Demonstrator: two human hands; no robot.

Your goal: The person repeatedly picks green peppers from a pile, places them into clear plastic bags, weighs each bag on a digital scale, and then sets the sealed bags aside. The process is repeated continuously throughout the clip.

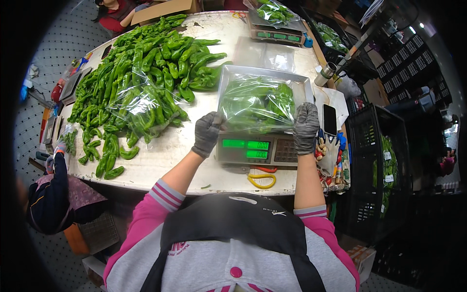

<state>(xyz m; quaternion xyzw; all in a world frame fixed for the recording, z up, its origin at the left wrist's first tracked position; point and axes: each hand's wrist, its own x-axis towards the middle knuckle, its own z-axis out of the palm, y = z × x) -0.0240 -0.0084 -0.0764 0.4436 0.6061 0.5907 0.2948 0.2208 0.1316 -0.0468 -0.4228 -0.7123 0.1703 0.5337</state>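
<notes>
A clear plastic bag of green peppers (259,104) is stretched between my two gloved hands, over the metal pan (306,82) of a digital scale. My left hand (208,133), in a grey knit glove, grips the bag's near left corner. The near right corner is in my right hand (305,127), gloved alike. Below the bag, the lit green display (246,149) of the scale faces me. Whether the bag rests on the pan or hangs just above it, I cannot tell. To the left, another clear bag (144,107) of peppers lies against a large pile of loose green peppers (168,54).
Scissors with yellow and red handles (262,181) lie at the near edge. A smartphone (330,119) and a steel cup (325,73) stand right. Flat clear bags (279,58) lie behind the pan. A second scale (279,35) holds a bag. A person's gloved hand (60,148) is left.
</notes>
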